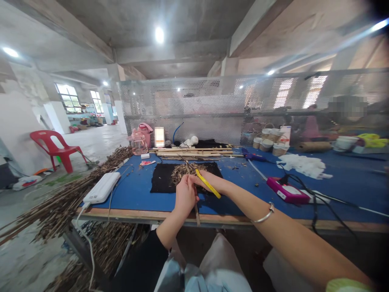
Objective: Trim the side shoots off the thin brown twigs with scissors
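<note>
My left hand (186, 191) is closed around a thin brown twig (197, 213), whose lower end sticks out toward the table's front edge. Against it, my right hand (209, 181) has its fingers pinched at the same twig, partly hidden behind the left. A yellow measuring tape (209, 184) with dark marks lies across the back of my right hand; how it is held there I cannot tell. Beneath both hands is a black cloth (160, 178) bearing a heap of dry brown plant bits (178, 173).
Pale sticks (194, 153) lie behind the cloth on the blue table (243, 190). A white power bank (103, 187) is at left, a magenta box (286, 190) with black cables at right. Long dry stalks (60, 202) lean by the left side. Behind rises a perforated metal screen (194, 97).
</note>
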A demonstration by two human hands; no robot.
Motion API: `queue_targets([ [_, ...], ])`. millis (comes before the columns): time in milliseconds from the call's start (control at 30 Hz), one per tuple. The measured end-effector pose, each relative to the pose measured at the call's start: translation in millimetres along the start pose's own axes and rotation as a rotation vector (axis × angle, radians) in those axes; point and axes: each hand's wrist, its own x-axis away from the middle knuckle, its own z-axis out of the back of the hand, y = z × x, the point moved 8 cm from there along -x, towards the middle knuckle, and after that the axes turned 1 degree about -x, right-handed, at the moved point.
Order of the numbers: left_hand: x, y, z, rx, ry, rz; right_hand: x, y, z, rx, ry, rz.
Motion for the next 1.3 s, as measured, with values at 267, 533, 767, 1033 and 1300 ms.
queue_targets([
  [267,1,1,1.0,0.027,-0.004,0.017,1,2,-5,0.011,0.014,-0.047],
  [533,-1,9,-0.9,-0.091,-0.029,-0.049,-1,18,2,0.077,0.154,-0.158],
  [767,-1,11,2.9,-0.104,0.014,-0.048,1,16,-2,0.041,0.181,-0.144],
  [1033,-2,5,-2.2,-0.097,-0.042,-0.001,0,17,5,0.115,0.17,-0.157],
  [1300,-3,0,-6.9,-0.083,-0.08,0.023,-3,33,8,0.169,0.246,-0.247],
])
